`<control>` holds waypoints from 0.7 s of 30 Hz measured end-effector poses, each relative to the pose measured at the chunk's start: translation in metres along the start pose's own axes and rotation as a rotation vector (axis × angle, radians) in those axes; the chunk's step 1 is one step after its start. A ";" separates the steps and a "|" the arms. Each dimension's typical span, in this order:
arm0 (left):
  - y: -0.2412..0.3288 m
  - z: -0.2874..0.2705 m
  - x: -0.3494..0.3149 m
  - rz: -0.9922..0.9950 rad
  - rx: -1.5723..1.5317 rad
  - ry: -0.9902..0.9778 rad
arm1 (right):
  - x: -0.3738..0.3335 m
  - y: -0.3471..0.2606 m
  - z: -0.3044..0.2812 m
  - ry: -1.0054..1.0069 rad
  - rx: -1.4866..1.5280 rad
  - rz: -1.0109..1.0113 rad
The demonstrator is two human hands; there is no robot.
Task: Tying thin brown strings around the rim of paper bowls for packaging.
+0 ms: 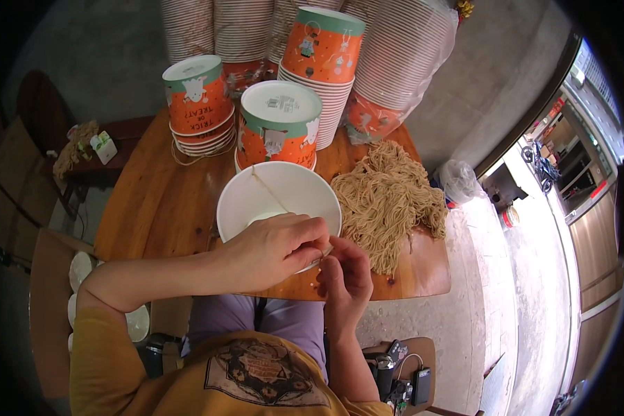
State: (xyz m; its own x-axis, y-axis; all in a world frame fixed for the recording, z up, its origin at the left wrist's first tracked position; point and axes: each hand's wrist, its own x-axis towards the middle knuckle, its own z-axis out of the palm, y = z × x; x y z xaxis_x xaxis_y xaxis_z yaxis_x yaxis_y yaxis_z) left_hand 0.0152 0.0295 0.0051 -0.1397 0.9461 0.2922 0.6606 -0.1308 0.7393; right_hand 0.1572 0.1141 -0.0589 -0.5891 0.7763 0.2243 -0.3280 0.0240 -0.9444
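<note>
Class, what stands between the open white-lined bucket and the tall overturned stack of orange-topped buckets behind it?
An overturned orange bucket with a green band stands between the open white-lined bucket and the tall stack, as the head view shows.

The bucket (284, 184) is white inside, cords (392, 201) tan, cartoon-printed tubs (274, 139) orange and green.

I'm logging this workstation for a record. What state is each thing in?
Bucket, open, white interior showing
Left hand, fingers curled near the bucket's rim
Right hand, fingers bent, beside the left
Cord, running across the bucket's interior
Beige yarn, loosely heaped
Orange buckets, upside down
Back right stack, plastic-wrapped
Cardboard box, open
</note>
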 end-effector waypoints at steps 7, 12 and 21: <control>-0.002 0.002 0.001 0.033 0.002 -0.008 | 0.005 0.000 -0.005 -0.007 0.014 0.045; -0.004 -0.001 0.002 -0.232 -0.143 -0.139 | 0.006 0.000 -0.002 0.064 0.046 0.083; 0.000 -0.004 0.007 -0.290 -0.089 -0.199 | 0.004 0.004 -0.003 0.097 0.057 0.091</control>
State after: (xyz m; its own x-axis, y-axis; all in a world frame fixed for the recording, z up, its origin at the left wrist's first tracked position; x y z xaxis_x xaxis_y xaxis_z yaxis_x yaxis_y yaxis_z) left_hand 0.0112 0.0348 0.0090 -0.1601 0.9856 -0.0546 0.5463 0.1345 0.8267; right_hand 0.1558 0.1187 -0.0625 -0.5453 0.8308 0.1118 -0.3196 -0.0828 -0.9439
